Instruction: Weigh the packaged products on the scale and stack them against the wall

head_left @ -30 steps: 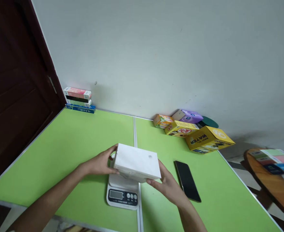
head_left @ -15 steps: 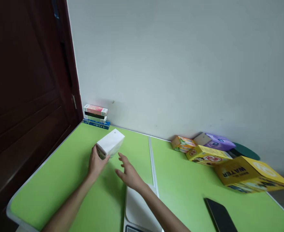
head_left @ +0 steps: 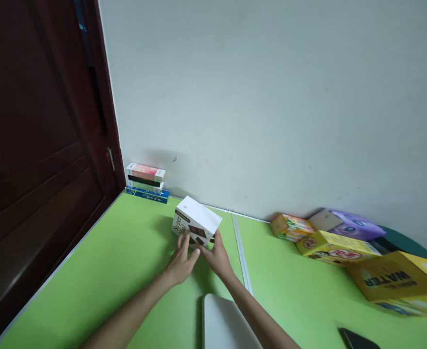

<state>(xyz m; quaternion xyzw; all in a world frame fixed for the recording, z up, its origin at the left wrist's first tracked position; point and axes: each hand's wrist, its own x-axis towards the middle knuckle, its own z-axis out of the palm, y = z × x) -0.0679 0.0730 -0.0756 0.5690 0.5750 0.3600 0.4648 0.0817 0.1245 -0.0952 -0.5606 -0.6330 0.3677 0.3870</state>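
A white box (head_left: 196, 224) with brown print on its side rests on the green table (head_left: 126, 252), near the back wall. My left hand (head_left: 182, 261) touches the box's near face with its fingers stretched out. My right hand (head_left: 217, 255) presses against the box's near right corner, fingers extended. The white platform of a kitchen scale (head_left: 224, 322) shows at the bottom edge, just behind my right forearm.
A stack of flat boxes (head_left: 146, 180) stands against the wall at the back left. Several cartons lie at the right: an orange one (head_left: 291, 227), two yellow ones (head_left: 335, 247) (head_left: 399, 281) and a purple pack (head_left: 348, 224). A dark phone (head_left: 357, 339) lies at the bottom right. A dark door (head_left: 35, 145) fills the left.
The white box left the scale, travelled left and back, and now rests on the table near the wall. Both hands went with it. The view turned left and forward.
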